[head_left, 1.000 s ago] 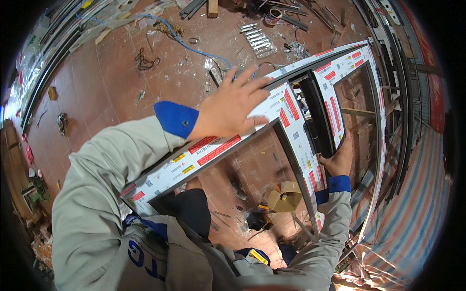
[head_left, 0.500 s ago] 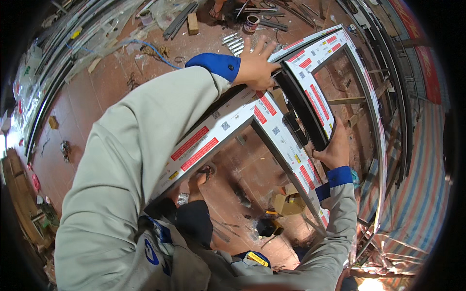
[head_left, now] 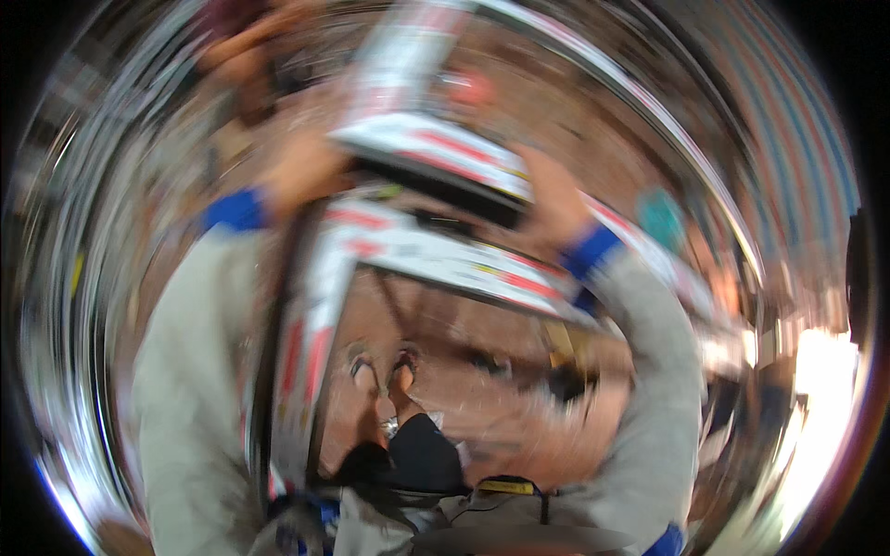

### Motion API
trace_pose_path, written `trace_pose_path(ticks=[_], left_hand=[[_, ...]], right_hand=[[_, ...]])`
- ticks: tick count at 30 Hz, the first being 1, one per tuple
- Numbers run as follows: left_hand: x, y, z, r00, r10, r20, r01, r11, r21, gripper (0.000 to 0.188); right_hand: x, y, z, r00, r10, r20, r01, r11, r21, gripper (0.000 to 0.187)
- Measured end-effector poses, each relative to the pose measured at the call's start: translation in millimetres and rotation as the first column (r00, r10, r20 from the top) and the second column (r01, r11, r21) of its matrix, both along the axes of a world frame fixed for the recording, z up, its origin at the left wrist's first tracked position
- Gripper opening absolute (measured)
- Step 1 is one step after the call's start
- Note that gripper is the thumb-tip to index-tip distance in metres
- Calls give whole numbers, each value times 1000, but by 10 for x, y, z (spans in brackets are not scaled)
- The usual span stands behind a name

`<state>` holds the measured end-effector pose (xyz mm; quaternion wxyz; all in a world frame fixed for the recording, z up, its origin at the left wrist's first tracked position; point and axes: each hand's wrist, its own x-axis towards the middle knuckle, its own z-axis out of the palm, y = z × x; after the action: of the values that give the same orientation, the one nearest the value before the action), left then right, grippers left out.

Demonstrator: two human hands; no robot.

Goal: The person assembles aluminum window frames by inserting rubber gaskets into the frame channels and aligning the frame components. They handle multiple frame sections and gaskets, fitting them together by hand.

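Note:
Between my two hands a frame bar (head_left: pixel 445 148) lies crosswise, white film with red patches on top and a black side facing me. My right hand (head_left: pixel 554 195) is closed round its right end. At the left end is my left hand (head_left: pixel 311 169), too smeared by motion to make out its fingers. Just nearer to me runs the crossbar of a large window or door frame (head_left: pixel 445 248), covered in the same white and red film. A dark gap with small fittings, blurred, shows between this crossbar and the bar in my hands.
Another person (head_left: pixel 248 51), blurred, is at the far left. A striped sheet (head_left: pixel 788 120) hangs at the right, near a teal object (head_left: pixel 660 221). Through the frame's opening the tiled floor (head_left: pixel 445 324) shows, with a cardboard box (head_left: pixel 570 343) and my feet.
My view has swung round, so the frame now stands squarer to me. The bar has turned from steep to nearly crosswise, with my right hand still at its right end.

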<state>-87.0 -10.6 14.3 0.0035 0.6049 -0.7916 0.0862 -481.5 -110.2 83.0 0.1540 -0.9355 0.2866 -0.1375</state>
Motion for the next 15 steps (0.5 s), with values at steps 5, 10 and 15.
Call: trace_pose_path(ticks=[5, 10, 15], left_hand=[[291, 30, -213, 977, 51, 207, -51, 999, -8, 72], [141, -110, -205, 953, 137, 270, -161, 985, 68, 81], [421, -77, -275, 998, 9, 58, -12, 999, 51, 75]], right_hand=[[183, -6, 17, 951, -83, -297, 53, 993, -108, 106], [-7, 97, 53, 932, -133, -338, 94, 987, -128, 110], [102, 87, 124, 929, -110, -354, 86, 993, -84, 106]])
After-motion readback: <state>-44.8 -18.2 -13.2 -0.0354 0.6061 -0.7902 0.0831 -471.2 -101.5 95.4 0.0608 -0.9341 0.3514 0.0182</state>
